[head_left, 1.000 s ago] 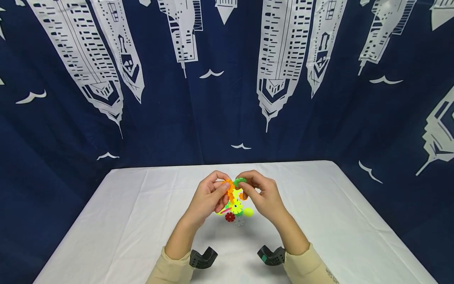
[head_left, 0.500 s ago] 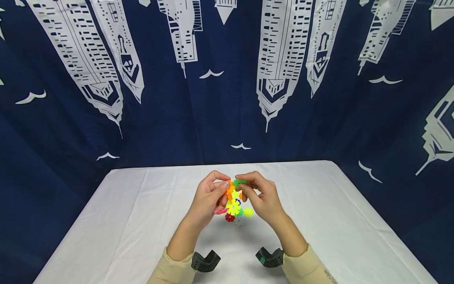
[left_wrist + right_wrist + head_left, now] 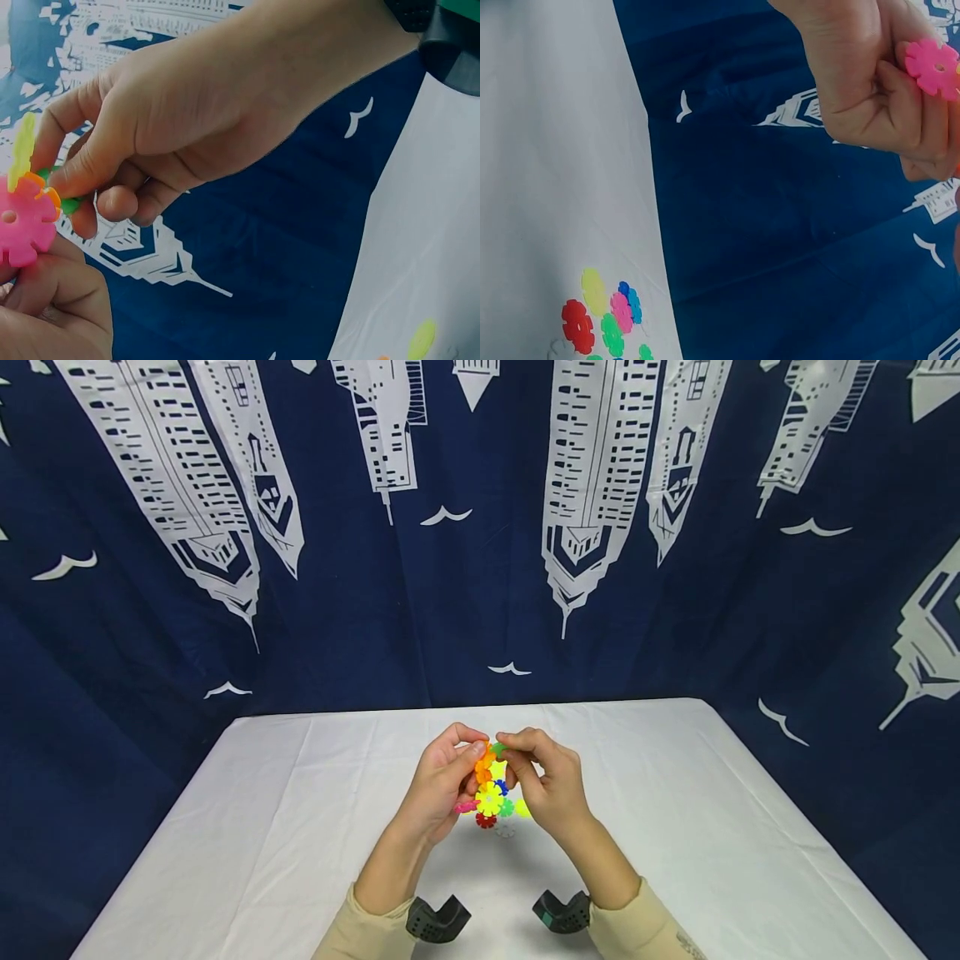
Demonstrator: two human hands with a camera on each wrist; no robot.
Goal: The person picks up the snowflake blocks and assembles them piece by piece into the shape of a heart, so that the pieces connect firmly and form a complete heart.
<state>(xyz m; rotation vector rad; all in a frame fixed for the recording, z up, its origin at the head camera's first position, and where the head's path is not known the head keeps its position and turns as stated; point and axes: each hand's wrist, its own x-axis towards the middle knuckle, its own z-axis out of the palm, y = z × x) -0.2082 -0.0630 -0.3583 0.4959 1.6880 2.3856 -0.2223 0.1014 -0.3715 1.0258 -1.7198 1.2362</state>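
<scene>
My left hand point(image 3: 437, 781) holds a chain of notched plastic snowflake discs, pinching its orange discs point(image 3: 483, 768) between thumb and fingers. A yellow disc point(image 3: 490, 799) and a pink disc point(image 3: 465, 807) hang below and seem part of the same chain. My right hand point(image 3: 553, 783) pinches a green disc point(image 3: 498, 749) against the top orange disc. In the left wrist view the right hand point(image 3: 150, 139) grips the green disc point(image 3: 70, 205) beside an orange edge, near a pink disc point(image 3: 22, 217). Whether the green and orange notches interlock is hidden by the fingers.
Loose discs lie on the white table point(image 3: 300, 860) beneath the hands: red point(image 3: 486, 820), clear point(image 3: 505, 829), green point(image 3: 507, 807), blue point(image 3: 501, 787) and yellow point(image 3: 522, 809). A navy patterned cloth point(image 3: 420, 610) hangs behind the table's far edge.
The green disc has turned and shifted left against the orange disc. My right hand has moved slightly left and down. The yellow and pink discs have swung a little left.
</scene>
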